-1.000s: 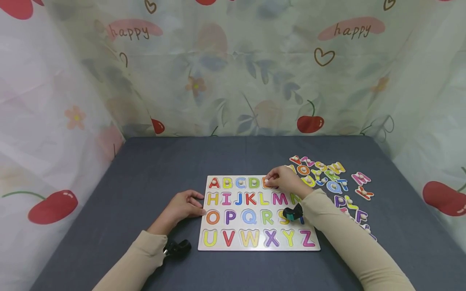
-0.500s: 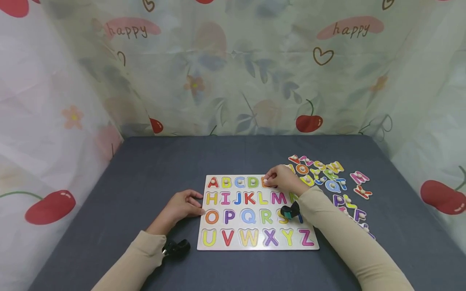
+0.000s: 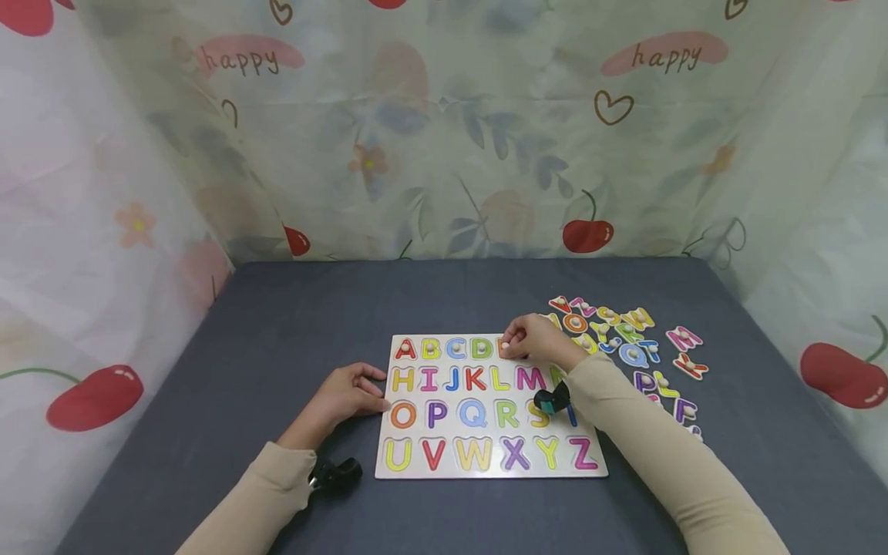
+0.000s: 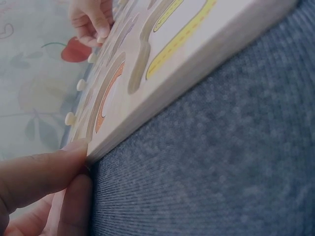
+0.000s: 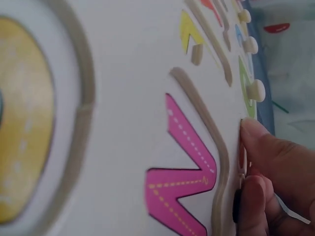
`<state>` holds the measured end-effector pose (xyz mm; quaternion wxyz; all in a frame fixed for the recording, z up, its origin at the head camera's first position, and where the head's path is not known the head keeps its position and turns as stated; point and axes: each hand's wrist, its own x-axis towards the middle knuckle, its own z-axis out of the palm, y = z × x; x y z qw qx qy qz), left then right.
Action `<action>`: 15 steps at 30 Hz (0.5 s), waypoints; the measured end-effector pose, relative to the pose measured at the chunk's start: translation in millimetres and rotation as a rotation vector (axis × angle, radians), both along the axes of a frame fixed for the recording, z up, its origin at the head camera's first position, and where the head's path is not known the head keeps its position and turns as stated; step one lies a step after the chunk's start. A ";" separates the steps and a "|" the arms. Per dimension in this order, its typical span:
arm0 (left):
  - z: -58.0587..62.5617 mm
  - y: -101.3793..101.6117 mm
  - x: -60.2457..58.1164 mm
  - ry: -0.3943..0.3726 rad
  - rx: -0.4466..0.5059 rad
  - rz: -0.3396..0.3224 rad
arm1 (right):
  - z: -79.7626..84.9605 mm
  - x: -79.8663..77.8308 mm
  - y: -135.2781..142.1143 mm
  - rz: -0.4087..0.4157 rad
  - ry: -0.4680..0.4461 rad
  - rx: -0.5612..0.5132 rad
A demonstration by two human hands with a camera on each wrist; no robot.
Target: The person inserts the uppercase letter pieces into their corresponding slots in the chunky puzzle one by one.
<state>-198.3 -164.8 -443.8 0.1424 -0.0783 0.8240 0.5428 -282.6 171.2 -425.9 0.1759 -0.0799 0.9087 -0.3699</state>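
A white wooden alphabet puzzle board point(image 3: 454, 472) lies on the dark cloth. Knobbed letters A point(image 3: 405, 349), B point(image 3: 431, 349), C point(image 3: 455, 348) and D point(image 3: 482, 348) sit in its top row. My right hand point(image 3: 537, 339) pinches a red-orange letter piece point(image 5: 241, 152) at the slot after D; the fingers hide most of it. My left hand point(image 3: 344, 395) rests at the board's left edge, its thumb point(image 4: 74, 152) touching the rim near the orange O recess point(image 4: 109, 96). In the right wrist view, the pink M recess point(image 5: 184, 189) is close by.
Loose knobbed letters lie in a pile right of the board, among them O point(image 3: 575, 323), Q point(image 3: 633, 354), M point(image 3: 684, 338) and K point(image 3: 690, 366). Some are partly behind the right arm point(image 3: 645, 447). A printed curtain point(image 3: 444, 154) encloses the table point(image 3: 305, 308).
Both hands stay almost in place. The right fingers shift very slightly over the red-orange letter piece, covering a little more of it. The head view drifts slightly.
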 end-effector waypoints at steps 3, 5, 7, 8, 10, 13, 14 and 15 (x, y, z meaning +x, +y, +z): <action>-0.2 0.5 -0.1 0.003 -0.001 0.005 | 0.7 1.1 3.5 0.005 0.000 -0.012; -0.7 0.5 -0.3 0.006 -0.006 0.008 | 2.2 1.8 7.4 0.006 0.003 -0.032; -1.1 0.2 -0.3 0.007 -0.009 0.009 | 5.9 3.2 12.5 0.000 0.016 -0.050; -1.5 0.0 -0.4 0.007 -0.011 0.010 | 8.2 3.8 15.7 -0.004 0.029 -0.054; -2.0 -0.3 -0.4 0.007 -0.014 0.009 | 13.1 4.8 24.0 -0.010 0.060 -0.072; -2.4 -0.1 -0.6 0.004 -0.018 0.012 | 21.3 7.5 38.6 -0.040 0.109 -0.098; -2.1 0.1 -0.5 0.003 -0.022 0.012 | 23.8 8.6 44.1 -0.049 0.121 -0.118; -1.5 0.2 -0.3 0.002 -0.023 0.011 | 26.0 9.8 49.6 -0.062 0.130 -0.139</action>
